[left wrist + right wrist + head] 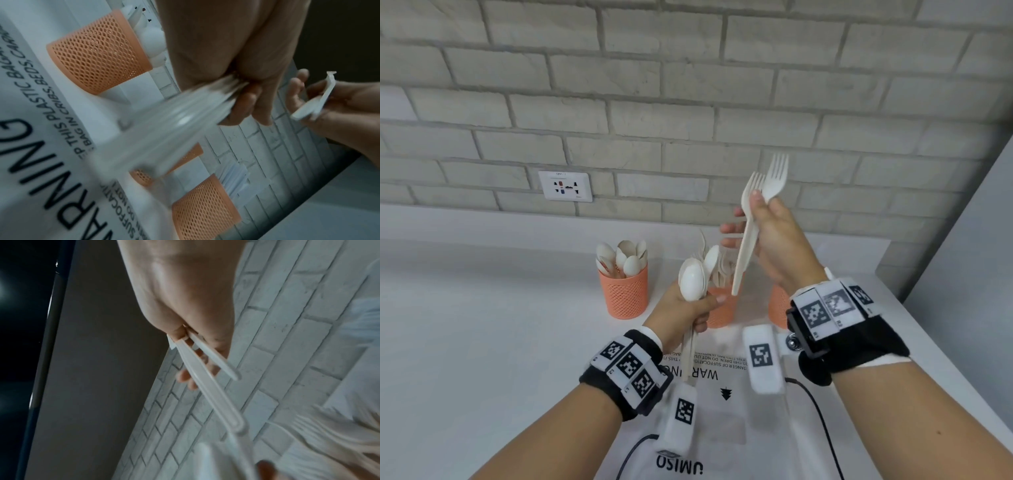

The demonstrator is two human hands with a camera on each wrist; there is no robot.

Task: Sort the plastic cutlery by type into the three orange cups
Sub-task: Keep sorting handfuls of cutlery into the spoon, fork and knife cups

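My left hand [688,317] grips a bunch of white plastic spoons [693,279] by their handles, bowls up, in front of the middle orange cup [720,313]. My right hand [763,233] is raised above the cups and holds two white forks [751,219] with tines up, handles slanting down. The left orange cup [624,294] holds several spoons. The right orange cup [779,308] is mostly hidden behind my right wrist. In the left wrist view the spoon handles [176,123] blur across the frame. In the right wrist view two fork handles [207,374] stick out of my fist.
A white plastic bag [717,407] with black warning print lies on the white counter [482,325] under my wrists. A brick wall [688,102] with a socket [565,186] stands behind the cups. A grey panel [969,240] bounds the right side.
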